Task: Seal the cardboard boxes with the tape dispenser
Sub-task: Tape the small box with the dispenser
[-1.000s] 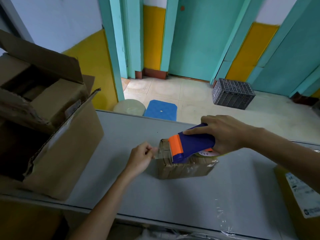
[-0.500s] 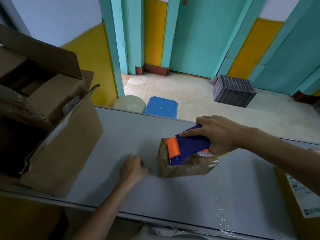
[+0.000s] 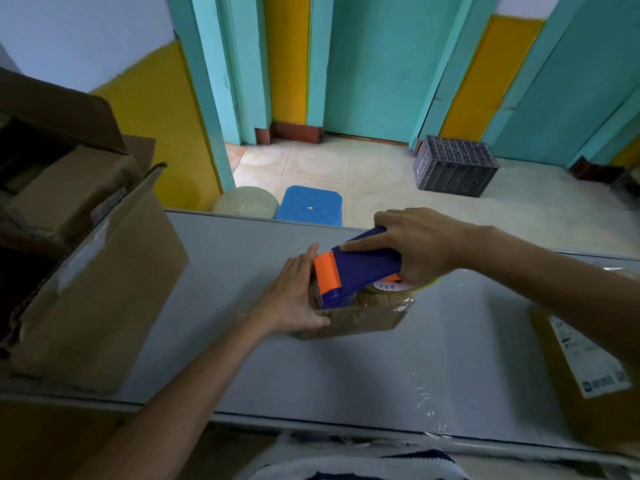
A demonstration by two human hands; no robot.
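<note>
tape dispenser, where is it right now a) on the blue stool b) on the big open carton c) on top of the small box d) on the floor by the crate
c: the right hand grips the tape dispenser on top of the small box.

Left grip [image 3: 294, 299]: 1 s ago pinches tape end just left of small box [image 3: 363, 320]. 0.5 s ago rests curled on desk [image 3: 346, 375], apart from box. Now off desk, flat against box's left side, fingers straight, thumb along near face. Tape dispenser [image 3: 360, 268] in right grip [image 3: 422, 247] shifts left on box top; orange end now at box's left edge, just beside left grip's fingers.
</note>
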